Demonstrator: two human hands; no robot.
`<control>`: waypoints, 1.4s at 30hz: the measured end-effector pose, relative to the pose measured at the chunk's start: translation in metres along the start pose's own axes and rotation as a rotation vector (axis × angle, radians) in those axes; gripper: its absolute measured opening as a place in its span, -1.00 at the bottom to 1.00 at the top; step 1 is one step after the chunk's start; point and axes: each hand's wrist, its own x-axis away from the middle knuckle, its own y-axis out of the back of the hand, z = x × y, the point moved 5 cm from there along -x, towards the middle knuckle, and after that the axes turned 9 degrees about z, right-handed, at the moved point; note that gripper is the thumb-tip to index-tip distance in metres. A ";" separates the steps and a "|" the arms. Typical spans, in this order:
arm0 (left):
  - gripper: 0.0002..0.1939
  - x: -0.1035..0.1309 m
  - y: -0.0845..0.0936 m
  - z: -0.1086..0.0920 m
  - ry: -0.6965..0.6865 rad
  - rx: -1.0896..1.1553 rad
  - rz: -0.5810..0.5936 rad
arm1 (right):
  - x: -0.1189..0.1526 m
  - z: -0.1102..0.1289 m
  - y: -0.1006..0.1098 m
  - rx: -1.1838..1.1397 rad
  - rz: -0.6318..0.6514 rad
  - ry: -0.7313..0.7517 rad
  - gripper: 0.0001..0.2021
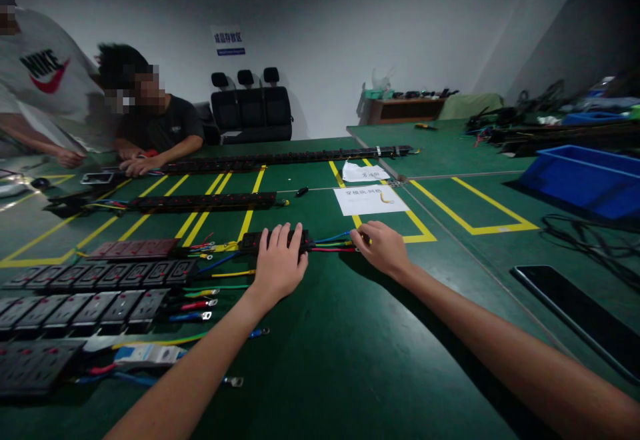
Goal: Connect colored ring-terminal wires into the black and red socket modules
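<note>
A short black socket module (249,243) lies on the green table, with yellow leads at its left end. My left hand (281,263) is over it, fingers across the top and thumb at the near right edge. Blue, green, yellow and red wires (331,249) run out of the module's right end. My right hand (384,248) is closed around their far ends, the fingertips pinched together; some tips are hidden. Left of my left hand lie rows of socket strips (135,275), their coloured leads ending in metal ring lugs (206,316).
Long black strips (205,201) lie farther back among yellow tape lines. A paper sign (371,201) is beyond my right hand. To the right are a phone (575,313), black cables (590,247) and a blue bin (590,180). Two people (150,120) work at the far left.
</note>
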 end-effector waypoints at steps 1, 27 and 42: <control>-0.37 0.000 0.001 0.000 0.004 -0.003 0.003 | 0.001 0.002 -0.001 0.009 0.018 0.027 -0.64; -0.37 0.000 0.001 0.000 0.007 0.015 0.011 | 0.001 0.009 -0.011 0.051 0.175 0.076 -0.68; -0.37 0.000 0.001 0.001 0.000 0.015 0.007 | 0.001 0.011 -0.011 0.040 0.202 0.089 -0.67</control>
